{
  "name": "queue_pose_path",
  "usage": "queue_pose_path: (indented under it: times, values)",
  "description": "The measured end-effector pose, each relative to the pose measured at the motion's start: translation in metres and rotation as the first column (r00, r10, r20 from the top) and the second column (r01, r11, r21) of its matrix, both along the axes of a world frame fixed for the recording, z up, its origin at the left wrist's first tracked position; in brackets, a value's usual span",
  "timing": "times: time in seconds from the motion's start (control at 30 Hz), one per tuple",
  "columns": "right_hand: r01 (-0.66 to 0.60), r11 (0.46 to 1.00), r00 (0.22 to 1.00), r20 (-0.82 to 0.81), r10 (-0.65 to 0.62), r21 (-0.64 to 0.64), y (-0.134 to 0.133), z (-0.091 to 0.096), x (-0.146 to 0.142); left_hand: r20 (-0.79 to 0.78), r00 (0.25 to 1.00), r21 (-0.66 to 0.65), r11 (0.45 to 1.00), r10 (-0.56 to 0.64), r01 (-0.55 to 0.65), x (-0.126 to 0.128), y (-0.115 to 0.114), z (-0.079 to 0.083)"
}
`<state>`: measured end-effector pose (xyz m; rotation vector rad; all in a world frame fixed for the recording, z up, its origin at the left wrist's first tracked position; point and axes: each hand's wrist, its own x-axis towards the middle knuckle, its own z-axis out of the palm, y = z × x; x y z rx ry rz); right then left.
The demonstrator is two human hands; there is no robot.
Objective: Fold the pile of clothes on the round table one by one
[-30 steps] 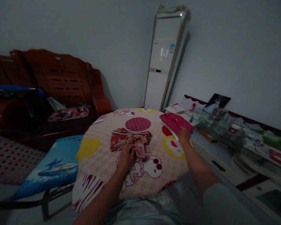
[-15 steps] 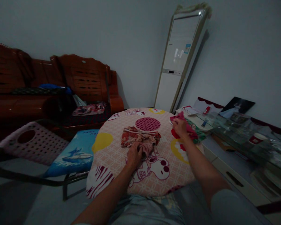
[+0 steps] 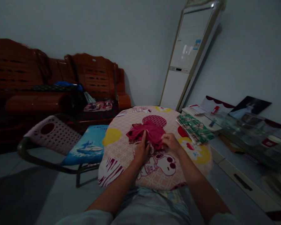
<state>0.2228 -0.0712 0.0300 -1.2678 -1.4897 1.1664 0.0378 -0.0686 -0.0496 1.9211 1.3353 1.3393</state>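
A: why's that magenta cloth [image 3: 155, 131] held like that?
B: right hand [image 3: 170, 142] pinches its right edge, probably for control. Left hand [image 3: 142, 151] lays fingers near its front, maybe steadying; can't tell if it's gripping.
A: where's it sitting?
B: mid table [image 3: 125, 150], over another cloth [image 3: 151, 150]. Green plaid cloth [image 3: 196, 128] sits apart, likely leaving room.

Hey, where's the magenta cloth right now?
In the head view, the magenta cloth lies near the middle of the covered table, touched by the left hand and right hand, left of the green plaid cloth.
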Motion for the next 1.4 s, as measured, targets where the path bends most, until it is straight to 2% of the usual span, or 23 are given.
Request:
queue_pose_path:
  times: [0.07, 0.1, 0.17, 0.23, 0.27, 0.33, 0.4, 0.43, 0.5, 0.53, 0.6, 0.67, 0.7, 0.73, 0.77, 0.8, 0.9, 0.97, 1.0, 1.13, 1.27, 1.33, 1.4]
  values:
    - [-0.107, 0.989, 0.993, 0.032, 0.110, -0.100, -0.009, -0.021, -0.005, -0.114, 0.989, -0.001, 0.995, -0.096, 0.096, 0.002, 0.001, -0.005]
    - [-0.109, 0.988, 0.992, 0.046, 0.115, -0.112, -0.011, -0.030, -0.005, -0.151, 0.981, 0.002, 0.992, -0.121, 0.123, 0.003, 0.004, -0.007]
    - [-0.015, 0.996, 0.998, 0.060, 0.020, -0.084, -0.012, -0.043, -0.001, -0.163, 0.980, -0.012, 0.993, -0.116, 0.115, 0.002, 0.017, -0.002]
    - [0.119, 0.991, 0.992, 0.052, -0.116, -0.057, -0.010, -0.053, 0.008, -0.110, 0.993, -0.050, 0.998, -0.046, 0.040, -0.002, 0.041, 0.017]
    - [0.165, 0.984, 0.986, 0.048, -0.162, -0.063, -0.009, -0.056, 0.012, -0.071, 0.997, -0.068, 0.997, 0.019, -0.024, -0.006, 0.057, 0.033]
    - [0.213, 0.973, 0.977, 0.049, -0.209, -0.092, -0.008, -0.062, 0.020, -0.019, 0.982, -0.080, 0.979, 0.187, -0.188, -0.014, 0.092, 0.076]
    - [0.240, 0.964, 0.971, 0.056, -0.235, -0.115, -0.009, -0.066, 0.023, 0.052, 0.946, 0.032, 0.946, 0.321, -0.323, -0.023, 0.126, 0.129]
    - [0.256, 0.960, 0.966, 0.058, -0.251, -0.115, -0.010, -0.068, 0.023, 0.069, 0.941, 0.077, 0.938, 0.333, -0.337, -0.027, 0.139, 0.155]
    - [0.292, 0.952, 0.956, 0.064, -0.286, -0.095, -0.012, -0.071, 0.021, 0.098, 0.928, 0.144, 0.917, 0.361, -0.372, -0.035, 0.155, 0.202]
    - [0.304, 0.949, 0.952, 0.069, -0.299, -0.082, -0.013, -0.072, 0.020, 0.118, 0.917, 0.180, 0.900, 0.382, -0.398, -0.039, 0.157, 0.219]
    - [0.324, 0.944, 0.945, 0.072, -0.319, -0.059, -0.014, -0.074, 0.018, 0.150, 0.894, 0.237, 0.863, 0.422, -0.446, -0.048, 0.151, 0.237]
    - [0.323, 0.945, 0.945, 0.069, -0.320, -0.046, -0.016, -0.075, 0.017, 0.127, 0.873, 0.281, 0.827, 0.471, -0.487, -0.060, 0.132, 0.232]
    - [0.321, 0.946, 0.946, 0.064, -0.318, -0.042, -0.016, -0.075, 0.017, 0.064, 0.873, 0.284, 0.830, 0.484, -0.480, -0.067, 0.120, 0.221]
    - [0.319, 0.947, 0.947, 0.059, -0.316, -0.038, -0.017, -0.075, 0.018, -0.069, 0.887, 0.253, 0.868, 0.456, -0.427, -0.075, 0.106, 0.207]
    - [0.316, 0.948, 0.948, 0.054, -0.314, -0.033, -0.017, -0.075, 0.018, -0.240, 0.900, 0.176, 0.928, 0.364, -0.329, -0.082, 0.092, 0.191]
    - [0.313, 0.949, 0.949, 0.051, -0.312, -0.028, -0.017, -0.074, 0.018, -0.324, 0.908, 0.110, 0.963, 0.267, -0.244, -0.089, 0.079, 0.173]
    - [0.315, 0.949, 0.948, 0.061, -0.314, -0.019, -0.018, -0.072, 0.017, -0.458, 0.889, -0.065, 0.997, 0.004, -0.038, -0.100, 0.055, 0.125]
    - [0.311, 0.950, 0.948, 0.081, -0.309, -0.019, -0.018, -0.071, 0.016, -0.521, 0.834, -0.180, 0.979, -0.180, 0.099, -0.096, 0.056, 0.105]
    - [0.309, 0.951, 0.948, 0.091, -0.306, -0.018, -0.018, -0.071, 0.016, -0.529, 0.826, -0.182, 0.977, -0.192, 0.111, -0.091, 0.061, 0.099]
    - [0.326, 0.945, 0.936, 0.135, -0.326, 0.020, -0.018, -0.073, 0.014, -0.482, 0.876, -0.006, 1.000, 0.016, -0.021, -0.052, 0.090, 0.084]
    - [0.365, 0.931, 0.918, 0.156, -0.364, 0.025, -0.016, -0.074, 0.012, -0.548, 0.821, -0.092, 0.987, -0.159, 0.130, -0.007, 0.104, 0.061]
    - [0.376, 0.927, 0.916, 0.148, -0.372, 0.004, -0.015, -0.074, 0.011, -0.506, 0.844, -0.117, 0.984, -0.177, 0.136, 0.008, 0.106, 0.049]
    - [0.385, 0.923, 0.914, 0.139, -0.381, -0.005, -0.014, -0.075, 0.011, -0.421, 0.896, -0.098, 0.989, -0.139, 0.108, 0.014, 0.108, 0.040]
